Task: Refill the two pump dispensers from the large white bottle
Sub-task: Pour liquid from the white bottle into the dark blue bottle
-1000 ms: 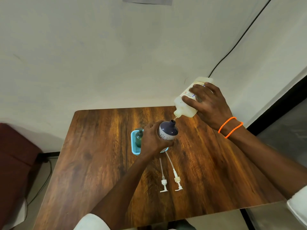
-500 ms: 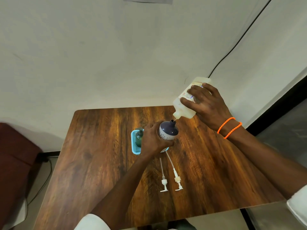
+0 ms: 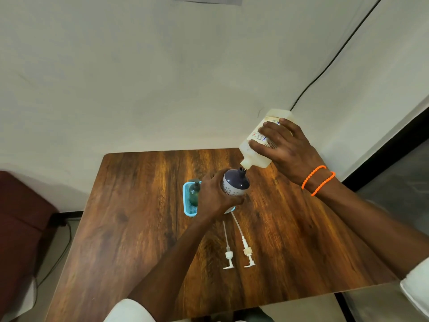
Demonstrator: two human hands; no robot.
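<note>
Over the table (image 3: 144,228), the right hand (image 3: 287,152) is gripping the tilted white bottle (image 3: 257,145) — nozzle at the dispenser (image 3: 235,185) mouth; left hand (image 3: 214,196) fingers are wrapping that dispenser.

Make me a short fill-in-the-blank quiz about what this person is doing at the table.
1. The right hand tips the white bottle so its nozzle meets the neck of the ____ dispenser.
2. The left hand grips that dispenser above a small ____ basket.
3. A green dispenser stands ____ the basket.
4. ____ white pumps lie on the table.

Missing words: purple; blue; in; Two
</note>
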